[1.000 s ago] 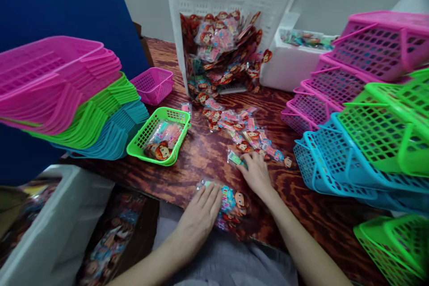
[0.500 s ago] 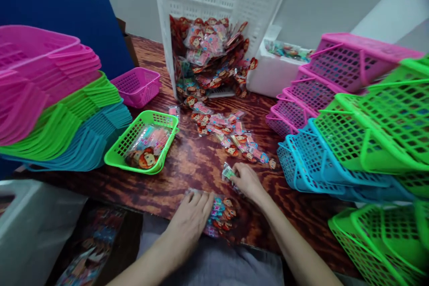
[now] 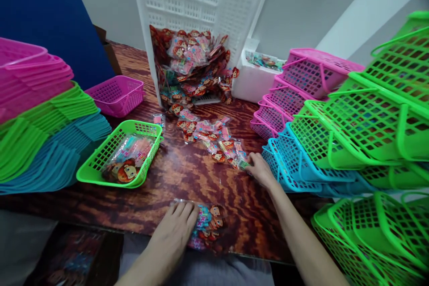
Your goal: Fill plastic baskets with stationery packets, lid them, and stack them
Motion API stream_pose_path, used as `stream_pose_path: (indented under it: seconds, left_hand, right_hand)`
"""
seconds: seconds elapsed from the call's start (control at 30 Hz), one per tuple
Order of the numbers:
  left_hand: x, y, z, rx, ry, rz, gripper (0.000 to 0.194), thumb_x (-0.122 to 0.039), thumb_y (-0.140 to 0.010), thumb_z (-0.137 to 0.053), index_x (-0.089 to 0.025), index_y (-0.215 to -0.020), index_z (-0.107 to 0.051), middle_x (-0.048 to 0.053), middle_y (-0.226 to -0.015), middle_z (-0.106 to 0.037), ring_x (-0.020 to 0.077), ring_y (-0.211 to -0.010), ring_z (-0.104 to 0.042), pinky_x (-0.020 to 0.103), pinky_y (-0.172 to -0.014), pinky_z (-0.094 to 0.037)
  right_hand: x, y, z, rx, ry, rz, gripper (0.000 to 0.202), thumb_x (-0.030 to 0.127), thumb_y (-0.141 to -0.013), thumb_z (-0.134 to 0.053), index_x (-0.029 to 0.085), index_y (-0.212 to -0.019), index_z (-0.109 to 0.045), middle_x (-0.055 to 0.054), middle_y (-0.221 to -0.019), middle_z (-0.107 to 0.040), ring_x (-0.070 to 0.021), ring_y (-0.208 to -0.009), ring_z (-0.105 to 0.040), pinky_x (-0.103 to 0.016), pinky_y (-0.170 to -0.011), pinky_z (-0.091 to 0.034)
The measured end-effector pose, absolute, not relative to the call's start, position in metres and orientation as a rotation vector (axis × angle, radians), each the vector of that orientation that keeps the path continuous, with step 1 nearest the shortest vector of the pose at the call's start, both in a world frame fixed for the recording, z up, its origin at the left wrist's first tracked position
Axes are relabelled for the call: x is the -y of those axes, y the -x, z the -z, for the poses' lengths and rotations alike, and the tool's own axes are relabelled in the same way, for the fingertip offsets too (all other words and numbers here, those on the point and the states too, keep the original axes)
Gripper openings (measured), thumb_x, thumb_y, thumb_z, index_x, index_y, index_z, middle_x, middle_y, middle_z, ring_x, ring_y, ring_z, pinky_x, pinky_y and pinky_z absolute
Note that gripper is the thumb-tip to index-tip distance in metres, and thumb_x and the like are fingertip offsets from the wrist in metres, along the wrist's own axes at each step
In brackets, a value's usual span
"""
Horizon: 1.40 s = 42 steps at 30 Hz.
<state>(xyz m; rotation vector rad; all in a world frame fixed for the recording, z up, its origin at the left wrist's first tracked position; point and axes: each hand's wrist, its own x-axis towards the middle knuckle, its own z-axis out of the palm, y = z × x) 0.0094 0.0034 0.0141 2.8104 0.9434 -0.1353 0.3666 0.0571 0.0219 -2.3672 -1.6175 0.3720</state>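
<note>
My left hand (image 3: 179, 223) lies over a bundle of clear plastic packets (image 3: 205, 223) at the table's near edge, its fingers together and curled onto them. Red-haired cartoon heads and teal pieces show at the bundle's right side. Farther off, my right hand (image 3: 260, 170) pinches a small clear packet with a green piece (image 3: 244, 164). It is at the right end of loose cartoon-head packets (image 3: 219, 140) strewn on the table. To the left, a green basket (image 3: 87, 174) holds several similar packets (image 3: 129, 161).
A tipped white crate (image 3: 181, 4) spills packets at the back. Beside it stands a white foam box (image 3: 253, 81). Stacked pink, green and blue baskets (image 3: 50, 152) rise on the left; more baskets (image 3: 362, 120) are piled at right. A pink basket (image 3: 117, 98) sits behind the green one.
My right hand has moved away from me to the right end of the loose packets, with the green-piece packet. My left hand stays on the bundle. The camera view has shifted.
</note>
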Motion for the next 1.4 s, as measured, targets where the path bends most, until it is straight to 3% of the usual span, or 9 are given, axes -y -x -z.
stream_pose_path:
  seconds: [0.13,0.3,0.5,0.7,0.77,0.97,1.17,1.27,1.4]
  left_hand:
    - [-0.005,-0.008,-0.006,-0.913,-2.787,0.118,0.067,-0.005,-0.081,-0.046,-0.015,-0.147,-0.041,0.015,-0.137,-0.054,0.0308,-0.124,-0.049,0.049,-0.11,-0.035]
    - [-0.013,-0.015,-0.01,-0.735,-2.864,-0.048,0.057,-0.021,-0.083,-0.058,-0.014,-0.138,-0.05,0.021,-0.157,-0.029,0.0382,-0.146,-0.022,0.057,-0.118,-0.015]
    - [-0.016,-0.022,-0.014,-0.65,-3.044,-0.316,0.042,-0.028,-0.084,-0.061,-0.011,-0.122,-0.058,0.023,-0.163,-0.01,0.0377,-0.151,0.008,0.059,-0.116,0.015]
    - [-0.018,-0.019,-0.015,-0.588,-2.985,-0.145,0.042,-0.029,-0.088,-0.059,-0.012,-0.126,-0.055,0.024,-0.151,-0.038,0.0363,-0.145,-0.029,0.059,-0.12,0.006]
    - [-0.019,-0.017,-0.015,-0.568,-2.924,-0.068,0.044,-0.028,-0.088,-0.059,-0.014,-0.129,-0.054,0.021,-0.143,-0.049,0.0342,-0.138,-0.04,0.058,-0.121,-0.002]
    - [-0.01,-0.006,0.003,-0.617,-2.886,-0.093,0.071,-0.008,-0.081,-0.053,-0.017,-0.148,-0.033,0.017,-0.153,-0.037,0.0328,-0.143,-0.03,0.053,-0.121,-0.019]
    - [-0.004,-0.007,-0.005,-0.759,-2.79,0.033,0.106,0.005,-0.067,-0.044,-0.035,-0.157,-0.006,0.007,-0.154,-0.036,0.0268,-0.138,-0.038,0.047,-0.115,-0.032]
    - [-0.006,-0.012,-0.01,-0.731,-2.748,0.027,0.101,0.002,-0.07,-0.043,-0.024,-0.158,-0.001,0.009,-0.153,-0.039,0.0258,-0.137,-0.037,0.047,-0.117,-0.028]
    - [-0.009,-0.016,-0.006,-0.673,-2.745,0.015,0.085,-0.006,-0.075,-0.045,-0.013,-0.155,-0.019,0.013,-0.15,-0.042,0.0286,-0.135,-0.038,0.048,-0.118,-0.023]
  right_hand:
    - [-0.024,-0.342,-0.041,1.591,2.308,-0.372,0.031,0.016,-0.08,-0.063,0.023,-0.109,-0.058,-0.004,-0.102,-0.063,-0.0206,-0.091,-0.061,-0.029,-0.079,-0.042]
    - [-0.01,-0.265,-0.046,1.75,2.027,-0.47,0.077,0.013,-0.082,-0.061,0.025,-0.151,-0.029,-0.009,-0.125,-0.064,-0.0255,-0.112,-0.061,-0.035,-0.093,-0.045]
    - [-0.01,-0.2,-0.031,1.943,1.996,-0.621,0.027,0.01,-0.084,-0.055,0.017,-0.107,-0.065,-0.009,-0.103,-0.067,-0.0234,-0.099,-0.063,-0.032,-0.085,-0.047]
    - [-0.019,-0.234,-0.045,2.006,1.55,-1.324,0.023,0.028,-0.093,-0.052,0.018,-0.094,-0.073,-0.002,-0.093,-0.073,-0.0169,-0.086,-0.066,-0.024,-0.076,-0.048]
    - [-0.037,-0.258,-0.046,1.977,1.79,-1.199,0.034,0.034,-0.099,-0.044,0.019,-0.093,-0.074,-0.001,-0.087,-0.073,-0.0167,-0.082,-0.066,-0.024,-0.074,-0.049]
    - [-0.102,-0.295,-0.02,1.763,2.286,-0.385,0.046,0.01,-0.086,-0.052,0.012,-0.131,-0.057,-0.019,-0.13,-0.058,-0.0314,-0.125,-0.047,-0.043,-0.106,-0.033]
    - [-0.096,-0.302,-0.007,1.761,2.269,-0.284,0.053,0.0,-0.082,-0.046,0.015,-0.13,-0.059,-0.018,-0.123,-0.063,-0.0295,-0.119,-0.054,-0.04,-0.103,-0.037]
    - [-0.069,-0.317,-0.007,1.699,2.276,-0.332,0.043,0.009,-0.087,-0.049,0.021,-0.125,-0.063,-0.012,-0.114,-0.07,-0.0272,-0.106,-0.063,-0.037,-0.094,-0.045]
    - [-0.029,-0.328,-0.009,1.567,2.129,-0.521,0.037,0.022,-0.088,-0.055,0.018,-0.124,-0.064,-0.009,-0.114,-0.071,-0.025,-0.104,-0.066,-0.035,-0.092,-0.049]
